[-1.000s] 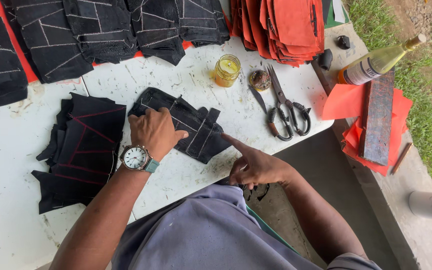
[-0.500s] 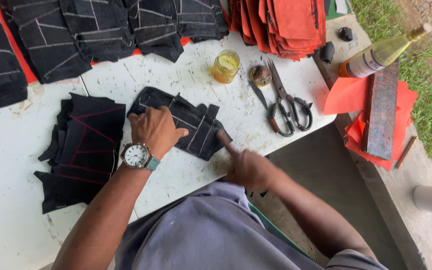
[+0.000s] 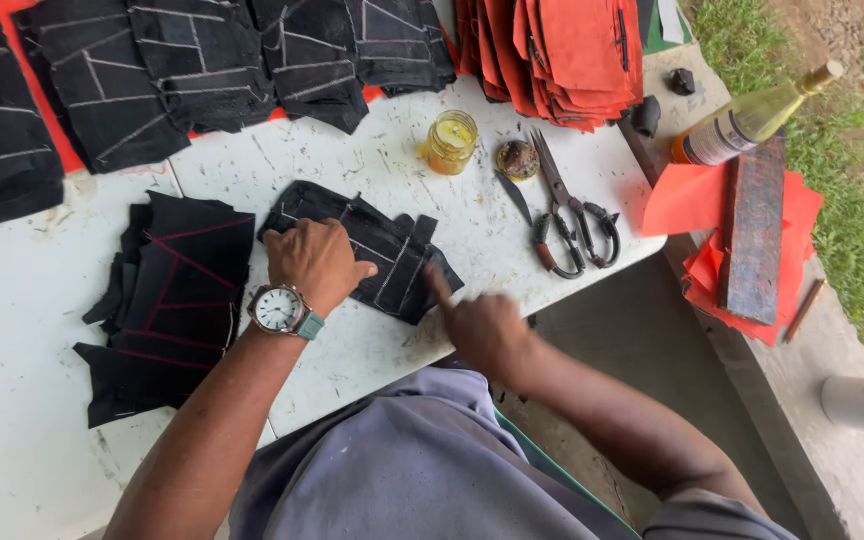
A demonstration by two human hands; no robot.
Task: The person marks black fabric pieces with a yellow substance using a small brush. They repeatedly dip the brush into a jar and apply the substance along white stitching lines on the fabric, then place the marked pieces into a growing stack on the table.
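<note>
Right hand rises to the black piece

The right hand (image 3: pixel 482 325), a second ago low at the table's edge, now sits higher, one finger extended and touching the near corner of the black fabric piece (image 3: pixel 377 250), blurred with motion.

bottle label (image 3: pixel 720 141) | white band | on clear bottle (image 3: pixel 752 120) lying at right table edge

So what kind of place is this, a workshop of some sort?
Probably a small outdoor craft workshop for cut leather or fabric. The white table holds stacks of black cut pieces with marked lines and orange-red pieces, plus large scissors. Grass borders the concrete at right.
</note>
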